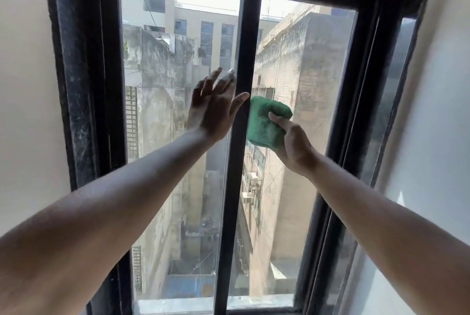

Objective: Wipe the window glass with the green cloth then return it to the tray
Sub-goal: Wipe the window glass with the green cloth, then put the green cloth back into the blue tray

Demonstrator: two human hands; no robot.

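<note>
Green cloth [267, 121]: bunched into a thick wad, pressed against the right-hand pane of the window glass [300, 85], just beside the dark central mullion [241, 111] and about mid-height of the pane. Soft, light and limp by the look of it, a knitted or microfibre weave; likely to conform to the glass and slip easily across it, with no risk of breakage if dropped. Best held as now, from behind the wad, so a broad flat face meets the pane; any loose corner probably better tucked in to stop it trailing.

Right hand [292, 141]: closed around the cloth, thumb laid across its near face, remaining fingers hidden behind the fabric.

Left hand [216, 108]: spread wide, holding nothing, palm toward the left-hand pane at the mullion's edge, fingertips at or very near the glass; actual contact hard to confirm. Seemingly bracing.

Black window frame [84, 111] all round, pale wall [25, 85] to either side, buildings beyond the glass.

Wiping under way, judged from the pose. Tray not in view.
</note>
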